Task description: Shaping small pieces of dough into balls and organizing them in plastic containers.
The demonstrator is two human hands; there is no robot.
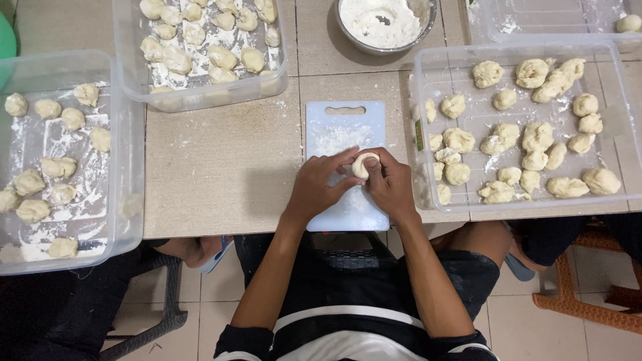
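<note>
Left hand (315,188): fingers curled, fingertips pinching the near-left side of a small dough piece (365,164). Right hand (390,186): closed over the same piece from the right, thumb on top. Both hands pinch it together just above the cutting board.

Cutting board (346,137): white plastic, handle slot at its far end, flour-dusted, lying at the counter's (221,167) near edge in front of the person; the flour likely keeps dough from sticking.

Right tray (418,100): clear plastic, just beside the board at the near right edge of the counter, holding many rough, uneven dough lumps (535,137) within easy reach of the right hand.

Far-left tray (127,73): clear, at the far edge, holding smoother rounded dough pieces (200,40) on flour.

Left tray (130,167): clear, overhanging the counter's left edge, with rounded pieces spaced apart on flour, probably so they do not join.

Metal bowl (344,30) of flour: far edge, directly beyond the board.

Another clear tray (481,27): far right corner, nearly bare.
</note>
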